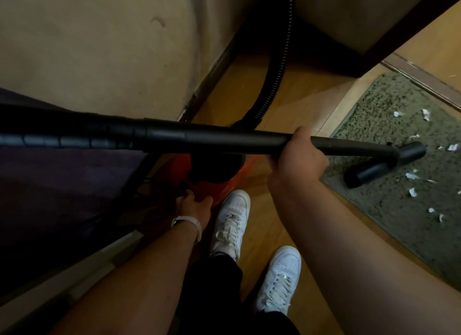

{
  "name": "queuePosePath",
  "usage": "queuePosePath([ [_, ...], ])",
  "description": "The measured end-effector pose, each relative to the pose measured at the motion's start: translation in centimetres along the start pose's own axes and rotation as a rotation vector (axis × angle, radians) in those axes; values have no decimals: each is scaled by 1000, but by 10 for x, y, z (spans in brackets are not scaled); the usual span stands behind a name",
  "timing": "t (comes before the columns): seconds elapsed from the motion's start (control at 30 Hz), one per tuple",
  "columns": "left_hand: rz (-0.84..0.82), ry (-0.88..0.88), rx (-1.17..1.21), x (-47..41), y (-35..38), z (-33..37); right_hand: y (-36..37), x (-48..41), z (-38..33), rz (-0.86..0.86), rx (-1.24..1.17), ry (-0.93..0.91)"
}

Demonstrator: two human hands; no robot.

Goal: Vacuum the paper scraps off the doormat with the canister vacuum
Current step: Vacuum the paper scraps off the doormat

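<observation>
Your right grip is closed around the black wand, with the fingers curled over the top of the tube, just behind the place where it becomes thinner. Your left grip is low, at the near rim of the orange canister. Its fingertips reach a dark part there, but this place is in shadow and I cannot tell if the grip holds something or only touches it. A white band is on that wrist.

The wand runs almost level across the picture. At its far end the black nozzle sits crosswise over the doormat, just inside the corner nearest to you. Whether it touches the pile I cannot tell. The ribbed hose rises from the canister to the top of the picture.

The doormat is grey-green and lies on the wooden floor, to the right of your feet. The paper scraps are small and white. All of them lie on the doormat beyond the nozzle, scattered toward its right edge. The closest ones are near the nozzle but apart from it. Your white shoes stand on the floor, the left one just beside the canister.
</observation>
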State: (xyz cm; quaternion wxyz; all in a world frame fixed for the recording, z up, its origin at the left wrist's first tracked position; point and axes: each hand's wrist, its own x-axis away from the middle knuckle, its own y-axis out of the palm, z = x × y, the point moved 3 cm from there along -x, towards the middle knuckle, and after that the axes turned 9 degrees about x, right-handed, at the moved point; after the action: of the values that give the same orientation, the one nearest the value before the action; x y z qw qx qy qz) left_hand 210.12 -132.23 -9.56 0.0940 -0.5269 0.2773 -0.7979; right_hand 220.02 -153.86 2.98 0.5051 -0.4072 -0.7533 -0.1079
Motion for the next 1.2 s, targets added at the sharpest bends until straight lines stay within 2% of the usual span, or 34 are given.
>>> queuePosePath([
  [0.23, -34, 22, -99, -11, -3, 6, -3, 5, -2, -8, 9, 65],
  [0.33, -4, 27, -74, 14, -11, 13, -5, 10, -4, -11, 23, 78],
  [0.37, 4, 80, -66, 32, -15, 19, -5, 12, -5, -7, 33, 83],
  [0.43, -40, 343, -88, 87, -26, 36, -8, 18, -10, 5, 55, 100],
  [0.5, -151, 735, -208, 157, -41, 61, -12, 25, -17, 7, 66, 118],
  [0.57, -189, 1136, -360, 225, -63, 94, -16, 33, -24, 7, 62, 132],
  [0.63, -148, 1416, -491, 279, -88, 136, -20, 40, -29, -8, 61, 157],
  [0.67, -88, 1487, -562, 295, -99, 158, -22, 42, -31, -15, 67, 165],
  [0.77, 46, 1459, -909, 300, -117, 214, -29, 45, -35, -14, 87, 157],
  [0.87, -45, 1211, -1290, 286, -113, 248, -36, 46, -41, -9, 111, 148],
  [0.93, -79, 1052, -1455, 281, -107, 261, -39, 46, -46, -8, 136, 153],
  [1.0, -93, 999, -1486, 271, -103, 270, -42, 47, -50, -3, 166, 168],
  [1.2, -276, 929, -1421, 251, -67, 284, -45, 45, -60, 6, 174, 165],
])
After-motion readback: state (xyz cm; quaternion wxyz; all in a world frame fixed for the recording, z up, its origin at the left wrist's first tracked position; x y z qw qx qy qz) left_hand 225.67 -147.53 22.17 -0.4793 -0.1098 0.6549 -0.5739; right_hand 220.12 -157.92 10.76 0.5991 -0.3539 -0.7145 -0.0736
